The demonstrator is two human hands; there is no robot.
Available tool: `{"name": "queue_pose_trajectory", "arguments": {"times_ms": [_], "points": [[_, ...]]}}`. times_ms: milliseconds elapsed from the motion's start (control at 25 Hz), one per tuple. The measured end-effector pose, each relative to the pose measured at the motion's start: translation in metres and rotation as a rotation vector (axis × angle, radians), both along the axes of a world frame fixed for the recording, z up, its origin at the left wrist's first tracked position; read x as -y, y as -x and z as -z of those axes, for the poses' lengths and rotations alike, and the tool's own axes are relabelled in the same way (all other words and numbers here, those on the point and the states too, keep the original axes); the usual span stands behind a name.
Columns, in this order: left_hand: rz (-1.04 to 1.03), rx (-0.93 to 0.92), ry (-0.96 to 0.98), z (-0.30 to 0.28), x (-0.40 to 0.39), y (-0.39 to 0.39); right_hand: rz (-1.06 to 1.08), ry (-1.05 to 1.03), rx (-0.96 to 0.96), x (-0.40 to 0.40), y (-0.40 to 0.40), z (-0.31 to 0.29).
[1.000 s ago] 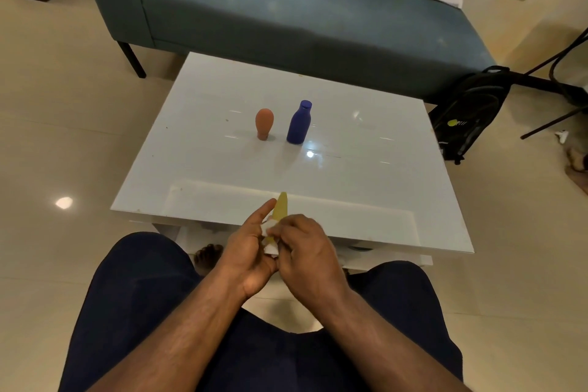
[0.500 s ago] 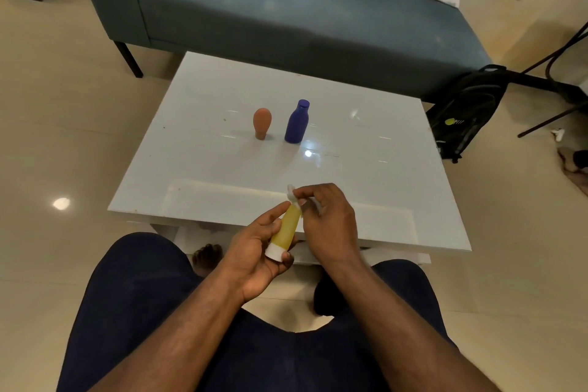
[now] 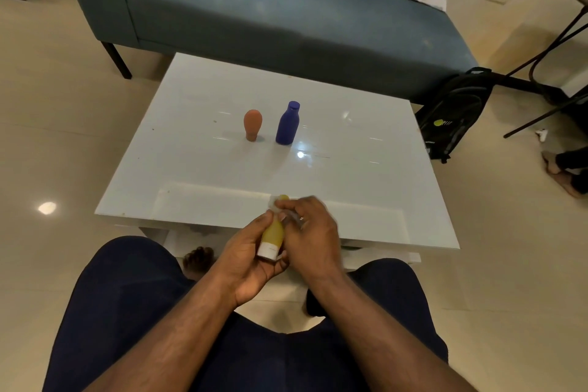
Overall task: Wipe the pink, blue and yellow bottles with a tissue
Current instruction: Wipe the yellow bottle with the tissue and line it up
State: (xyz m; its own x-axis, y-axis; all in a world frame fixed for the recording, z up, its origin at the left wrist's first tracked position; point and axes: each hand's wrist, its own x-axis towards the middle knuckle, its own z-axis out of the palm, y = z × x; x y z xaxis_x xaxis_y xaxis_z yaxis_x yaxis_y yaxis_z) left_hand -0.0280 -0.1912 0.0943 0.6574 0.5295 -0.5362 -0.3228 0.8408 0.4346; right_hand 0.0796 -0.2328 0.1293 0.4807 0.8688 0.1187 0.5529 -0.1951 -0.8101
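- Left hand (image 3: 246, 259) wrapped round yellow bottle (image 3: 272, 234), white cap end nearest, above the lap.
- Right hand (image 3: 310, 234) pinching tissue (image 3: 274, 203) on the far tip, past the left grip.
- Looks small, light, maybe squashy; best held low by the cap.
- Farther off on table (image 3: 197, 149): pink bottle (image 3: 253, 123), blue bottle (image 3: 288, 123), standing, untouched.

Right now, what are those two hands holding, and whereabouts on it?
The left hand grips the yellow bottle around its lower body, near the white cap end. The right hand pinches a tissue against the bottle's upper end.
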Motion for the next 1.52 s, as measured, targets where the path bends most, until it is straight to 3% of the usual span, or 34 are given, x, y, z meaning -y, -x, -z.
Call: {"name": "queue_pose_trajectory", "arguments": {"times_ms": [240,400,520,720,920,1120,1200,1320,1520], "points": [[-0.036,-0.021,0.060,-0.002,0.000,-0.002,-0.111,0.046,0.192,-0.002,-0.005,0.007],[-0.064,-0.074,0.095,-0.001,-0.002,-0.003,-0.016,0.116,0.167,-0.013,-0.021,0.000],[-0.096,-0.085,0.102,0.003,-0.004,0.000,-0.071,0.103,0.124,0.006,-0.002,0.007],[-0.097,-0.129,0.110,0.008,-0.005,-0.002,-0.193,0.056,0.230,0.016,0.003,0.013],[-0.129,-0.149,0.097,0.004,-0.003,-0.005,-0.134,0.126,0.263,-0.009,-0.020,0.010],[-0.140,-0.114,0.194,0.011,-0.007,0.004,-0.307,0.012,0.256,0.027,0.018,0.015],[-0.141,-0.097,0.207,0.012,-0.009,0.004,-0.330,0.001,0.237,0.030,0.015,0.015],[-0.169,-0.123,0.154,0.009,-0.010,0.000,-0.165,0.018,0.146,0.018,-0.006,0.008],[-0.138,-0.154,0.106,0.004,-0.009,0.001,0.047,0.045,-0.146,0.011,-0.030,-0.013]]}}
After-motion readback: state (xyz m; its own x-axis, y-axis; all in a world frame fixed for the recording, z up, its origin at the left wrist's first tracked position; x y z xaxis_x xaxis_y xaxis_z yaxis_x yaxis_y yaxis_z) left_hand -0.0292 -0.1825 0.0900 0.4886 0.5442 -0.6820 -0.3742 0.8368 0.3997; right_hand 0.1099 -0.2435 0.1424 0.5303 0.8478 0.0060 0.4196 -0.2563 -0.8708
